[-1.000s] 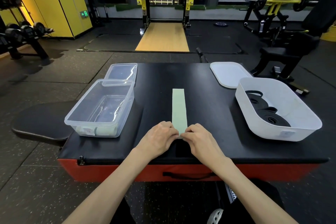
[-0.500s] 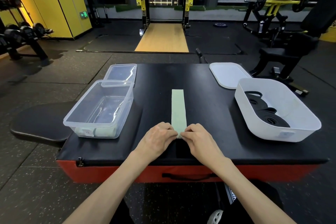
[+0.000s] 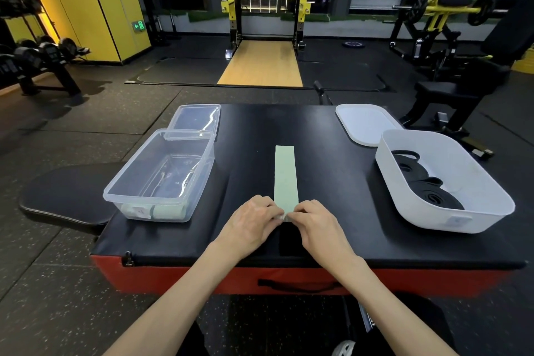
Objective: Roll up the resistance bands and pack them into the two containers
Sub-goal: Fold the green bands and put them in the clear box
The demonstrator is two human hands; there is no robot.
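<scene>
A pale green resistance band [image 3: 285, 176] lies flat and straight on the black padded box [image 3: 332, 182], running away from me. Its near end is curled into a small roll, which my left hand [image 3: 250, 221] and my right hand [image 3: 315, 224] pinch from either side with fingertips. A clear plastic container [image 3: 138, 182] stands to the left, with pale rolled bands [image 3: 161, 211] against its near wall. A white container [image 3: 497, 199] stands to the right and holds several black rolled bands [image 3: 424, 185].
A clear lid [image 3: 196, 119] lies behind the clear container and a white lid [image 3: 364, 121] behind the white one. A black round pad [image 3: 66, 197] sticks out at the left. Gym machines, a rack and dumbbells stand on the floor beyond.
Both hands stay at the band's near end with only small finger movement. The flat part of the band looks about the same length.
</scene>
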